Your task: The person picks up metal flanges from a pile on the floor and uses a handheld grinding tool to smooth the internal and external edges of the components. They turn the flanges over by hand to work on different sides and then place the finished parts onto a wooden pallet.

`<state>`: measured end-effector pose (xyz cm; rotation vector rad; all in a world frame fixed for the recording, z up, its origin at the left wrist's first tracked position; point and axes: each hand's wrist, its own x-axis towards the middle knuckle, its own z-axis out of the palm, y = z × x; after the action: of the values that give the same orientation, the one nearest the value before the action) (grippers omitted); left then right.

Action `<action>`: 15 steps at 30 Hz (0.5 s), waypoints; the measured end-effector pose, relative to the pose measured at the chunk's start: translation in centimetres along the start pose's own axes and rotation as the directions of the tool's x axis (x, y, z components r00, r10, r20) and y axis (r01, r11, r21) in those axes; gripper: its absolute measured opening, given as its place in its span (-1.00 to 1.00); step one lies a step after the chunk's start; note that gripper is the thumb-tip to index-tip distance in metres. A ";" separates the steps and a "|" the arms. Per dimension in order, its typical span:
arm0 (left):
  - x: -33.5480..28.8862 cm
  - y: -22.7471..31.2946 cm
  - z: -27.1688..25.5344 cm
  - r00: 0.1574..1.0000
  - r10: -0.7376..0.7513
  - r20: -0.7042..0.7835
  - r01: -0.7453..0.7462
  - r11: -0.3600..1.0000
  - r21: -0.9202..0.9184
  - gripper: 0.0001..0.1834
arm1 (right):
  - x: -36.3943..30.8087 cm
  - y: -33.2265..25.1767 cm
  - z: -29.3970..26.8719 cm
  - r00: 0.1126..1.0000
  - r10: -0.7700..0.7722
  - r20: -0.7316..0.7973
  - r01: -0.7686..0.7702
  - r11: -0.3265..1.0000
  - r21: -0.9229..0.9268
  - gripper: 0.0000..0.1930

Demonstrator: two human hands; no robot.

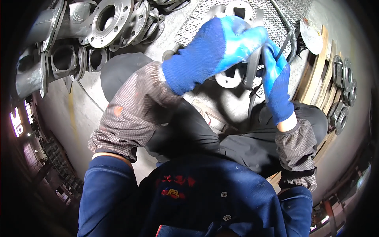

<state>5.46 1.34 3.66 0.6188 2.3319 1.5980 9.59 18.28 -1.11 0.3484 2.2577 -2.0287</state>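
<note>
Both of my hands wear blue gloves and meet over a grey flanged metal casting (228,80). My left hand (241,39) reaches across it, fingers curled toward my right hand; what they grip is hidden. Under the left fingers stands a flat, edge-on grey metal piece (252,69); I cannot tell whether it belongs to the casting. My right hand (275,71) is closed at its right side, touching the left fingertips. A thin dark rod or strip (283,46) sticks out by the right fingers. Motion slightly smears the left glove.
A metal mesh surface (197,23) lies beneath the casting, with a dark hose (293,45) along its right. Several flanged castings (106,23) are stacked at the far left. On the right, a wooden pallet (320,75) stands beside more flanged castings (342,75). My knees flank the work.
</note>
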 end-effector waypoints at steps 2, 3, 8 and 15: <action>-0.3 -1.5 -1.7 0.996 0.075 -0.056 -0.073 0.996 0.045 -0.61 | 0.4 1.6 -1.3 0.992 -0.122 0.001 0.122 0.990 0.070 -0.70; -0.2 -1.9 -1.7 0.971 0.120 -0.207 -0.131 0.991 -0.041 -0.65 | 0.4 2.2 -1.9 0.995 -0.065 -0.076 0.070 0.995 0.067 -0.70; -1.6 -7.2 -1.6 0.971 0.080 -0.227 -0.094 0.994 -0.052 -0.65 | -0.3 3.9 -4.5 0.973 -0.068 -0.220 0.038 0.990 -0.136 -0.67; -2.1 -8.6 6.9 0.791 -0.611 0.015 0.203 0.239 -0.950 -0.65 | -0.9 3.2 -4.0 0.978 -0.005 -0.210 0.008 1.000 0.016 -0.66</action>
<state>8.54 3.38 -6.97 -0.6098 1.0719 2.4186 11.57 22.41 -3.56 0.5836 2.3619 -2.1061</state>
